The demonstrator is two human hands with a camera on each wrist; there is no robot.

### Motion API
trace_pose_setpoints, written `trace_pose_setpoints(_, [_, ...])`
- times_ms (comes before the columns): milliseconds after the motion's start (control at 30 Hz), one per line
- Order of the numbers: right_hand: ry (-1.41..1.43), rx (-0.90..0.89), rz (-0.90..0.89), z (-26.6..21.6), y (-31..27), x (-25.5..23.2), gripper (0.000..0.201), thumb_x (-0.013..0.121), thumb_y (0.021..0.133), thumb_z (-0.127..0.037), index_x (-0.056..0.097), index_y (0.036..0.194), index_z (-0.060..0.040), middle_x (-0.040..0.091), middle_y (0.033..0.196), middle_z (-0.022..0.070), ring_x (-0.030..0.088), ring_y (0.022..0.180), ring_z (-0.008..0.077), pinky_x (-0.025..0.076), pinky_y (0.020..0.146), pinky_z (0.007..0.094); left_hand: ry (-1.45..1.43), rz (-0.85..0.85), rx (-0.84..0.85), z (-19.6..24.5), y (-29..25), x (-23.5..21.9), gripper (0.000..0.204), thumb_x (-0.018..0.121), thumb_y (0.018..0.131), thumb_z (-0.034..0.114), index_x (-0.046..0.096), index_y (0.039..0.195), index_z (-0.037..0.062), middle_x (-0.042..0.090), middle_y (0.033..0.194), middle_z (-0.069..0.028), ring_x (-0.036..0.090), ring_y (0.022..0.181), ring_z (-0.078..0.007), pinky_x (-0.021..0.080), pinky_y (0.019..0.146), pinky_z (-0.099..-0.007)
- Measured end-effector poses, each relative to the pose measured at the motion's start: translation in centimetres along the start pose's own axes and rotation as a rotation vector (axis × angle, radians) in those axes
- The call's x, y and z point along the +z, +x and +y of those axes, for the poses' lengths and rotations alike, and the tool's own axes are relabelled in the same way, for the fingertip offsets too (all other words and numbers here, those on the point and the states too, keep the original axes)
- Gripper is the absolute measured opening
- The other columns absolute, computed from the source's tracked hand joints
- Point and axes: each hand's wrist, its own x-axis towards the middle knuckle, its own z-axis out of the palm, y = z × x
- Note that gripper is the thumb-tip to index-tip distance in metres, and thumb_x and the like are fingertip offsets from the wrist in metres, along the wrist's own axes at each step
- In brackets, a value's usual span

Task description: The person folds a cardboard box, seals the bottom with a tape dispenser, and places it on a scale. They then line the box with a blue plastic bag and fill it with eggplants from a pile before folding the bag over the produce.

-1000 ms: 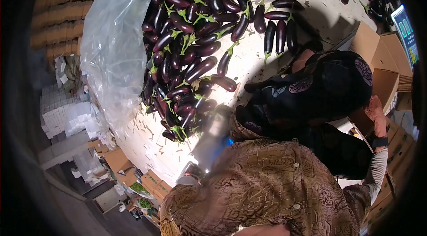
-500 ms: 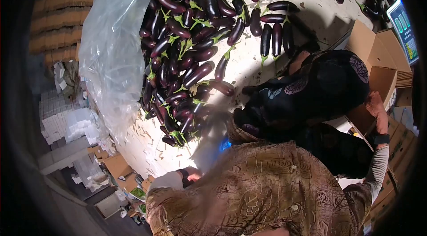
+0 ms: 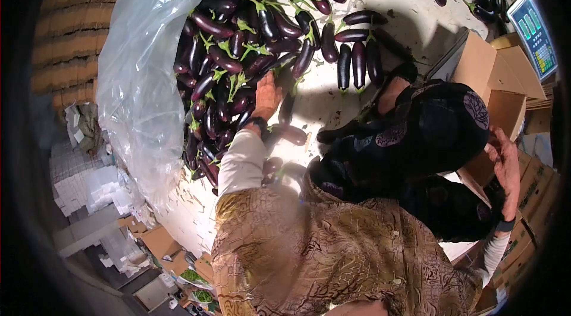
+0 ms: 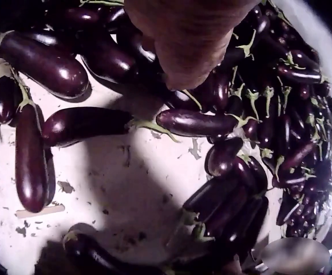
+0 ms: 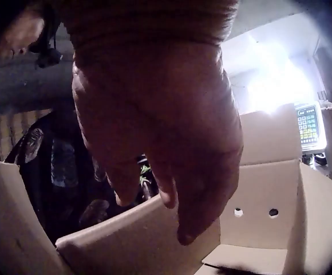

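- Lying over the heap of eggplants (image 3: 225, 59), the left hand (image 3: 267, 99) has its fingers fairly straight, side by side, with its back upward. No eggplant shows in its grasp; what is under the fingertips is hidden. That flat posture seems suited to touching rather than lifting.
- By the cardboard box (image 3: 510, 108), the right hand (image 3: 507, 164) lets loose fingers hang down, gripping nothing visible. Contact with the wall cannot be told; it is probably near enough to steady the box.
- Just beside the person's dark patterned trousers (image 3: 428, 119), the box has its flaps spread, likely keeping its mouth accessible. Two round holes (image 5: 238, 212) in one wall are perhaps for air.
- Between heap and box, three eggplants (image 3: 358, 65) lie parallel on the white surface (image 3: 324, 93), an alignment that looks deliberate.
- Farther out, a plastic sheet (image 3: 140, 66) drapes beside the heap, perhaps as a cover; a keypad device (image 3: 533, 36) stands past the box, its display turned inward, presumably for reading.
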Motion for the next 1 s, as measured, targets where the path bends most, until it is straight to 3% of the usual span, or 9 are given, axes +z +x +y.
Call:
trace_pose_setpoints(133, [0.053, 0.183, -0.094, -1.2, -0.6, 0.4, 0.038, 0.063, 0.091, -0.013, 0.055, 0.126, -0.0001, 0.064, 0.092, 0.0090, 0.055, 0.077, 0.0160, 0.047, 0.070, 0.0285, 0.271, -0.095, -0.267, 0.0, 3.1, 1.8, 0.068, 0.071, 0.081, 0.025, 0.042, 0.141, 0.0104, 0.046, 0.136, -0.0091, 0.041, 0.127, -0.0322, 0.037, 0.098, -0.0525])
trace_pose_setpoints(367, [0.199, 0.058, -0.155, -4.8, -0.1, 0.2, 0.034, 0.061, 0.097, -0.022, 0.057, 0.123, -0.0011, 0.063, 0.103, 0.0025, 0.056, 0.087, 0.0129, 0.046, 0.080, 0.0263, 0.252, -0.240, -0.279, -1.2, 5.0, 2.5, 0.062, 0.079, 0.073, 0.027, 0.053, 0.128, 0.0141, 0.048, 0.126, -0.0108, 0.045, 0.121, -0.0332, 0.039, 0.097, -0.0536])
trace_pose_setpoints(433, [0.269, 0.089, -0.169, -4.9, 0.1, -0.2, 0.038, 0.059, 0.098, -0.025, 0.055, 0.127, -0.0010, 0.062, 0.109, 0.0023, 0.056, 0.094, 0.0132, 0.045, 0.085, 0.0268, -0.100, 0.026, -0.105, -3.0, 5.4, 1.6, 0.046, 0.077, 0.076, 0.022, 0.061, 0.116, 0.0063, 0.065, 0.110, -0.0119, 0.061, 0.106, -0.0356, 0.048, 0.092, -0.0452])
trace_pose_setpoints(500, [0.398, 0.111, -0.245, -3.0, 0.3, -0.6, 0.049, 0.053, 0.100, -0.034, 0.049, 0.136, -0.0015, 0.057, 0.126, 0.0036, 0.053, 0.113, 0.0148, 0.040, 0.099, 0.0280, -0.766, -0.013, -0.125, -2.1, 5.1, -3.5, 0.033, 0.069, 0.087, 0.022, 0.062, 0.115, 0.0053, 0.068, 0.107, -0.0102, 0.065, 0.100, -0.0331, 0.051, 0.088, -0.0437])
trace_pose_setpoints(567, [0.421, 0.076, -0.260, -2.7, 1.1, -1.0, 0.057, 0.053, 0.099, -0.043, 0.047, 0.137, -0.0009, 0.052, 0.132, 0.0051, 0.050, 0.118, 0.0152, 0.037, 0.102, 0.0275, -1.497, -0.031, -0.487, -3.4, 4.6, -5.7, 0.028, 0.060, 0.096, 0.022, 0.060, 0.118, 0.0039, 0.066, 0.115, -0.0126, 0.063, 0.107, -0.0302, 0.051, 0.093, -0.0444])
trace_pose_setpoints(600, [0.435, 0.078, -0.265, -3.0, 1.5, -1.0, 0.065, 0.055, 0.095, -0.051, 0.048, 0.137, -0.0010, 0.052, 0.133, 0.0052, 0.049, 0.120, 0.0153, 0.036, 0.103, 0.0281, -1.777, -0.070, -0.453, -2.3, 3.8, -8.0, 0.032, 0.058, 0.098, 0.024, 0.058, 0.121, 0.0022, 0.064, 0.117, -0.0164, 0.061, 0.113, -0.0316, 0.049, 0.099, -0.0464])
trace_pose_setpoints(700, [0.421, 0.005, -0.337, -3.5, 2.7, -1.1, 0.089, 0.055, 0.084, -0.072, 0.048, 0.137, -0.0015, 0.051, 0.134, 0.0052, 0.049, 0.121, 0.0155, 0.035, 0.104, 0.0297, -2.008, -0.138, -0.382, -0.7, 2.3, -9.8, 0.041, 0.057, 0.098, 0.028, 0.054, 0.125, -0.0019, 0.063, 0.119, -0.0193, 0.059, 0.116, -0.0332, 0.047, 0.102, -0.0480])
trace_pose_setpoints(933, [0.283, 0.164, -0.366, -2.8, 2.2, -1.1, 0.083, 0.055, 0.089, -0.065, 0.044, 0.141, -0.0017, 0.048, 0.142, 0.0086, 0.048, 0.124, 0.0186, 0.032, 0.108, 0.0316, -1.919, -0.367, -0.540, 0.4, -2.8, -9.8, 0.043, 0.063, 0.089, 0.015, 0.049, 0.128, 0.0009, 0.065, 0.113, -0.0194, 0.063, 0.108, -0.0335, 0.050, 0.098, -0.0495])
trace_pose_setpoints(1000, [0.269, 0.109, -0.288, -2.0, 1.8, -0.8, 0.075, 0.054, 0.091, -0.061, 0.049, 0.135, -0.0003, 0.055, 0.127, 0.0057, 0.052, 0.110, 0.0142, 0.037, 0.098, 0.0275, -1.481, -0.749, -0.565, -0.2, -7.3, -11.1, 0.037, 0.063, 0.086, 0.011, 0.052, 0.121, 0.0025, 0.066, 0.109, -0.0135, 0.064, 0.103, -0.0272, 0.054, 0.089, -0.0405])
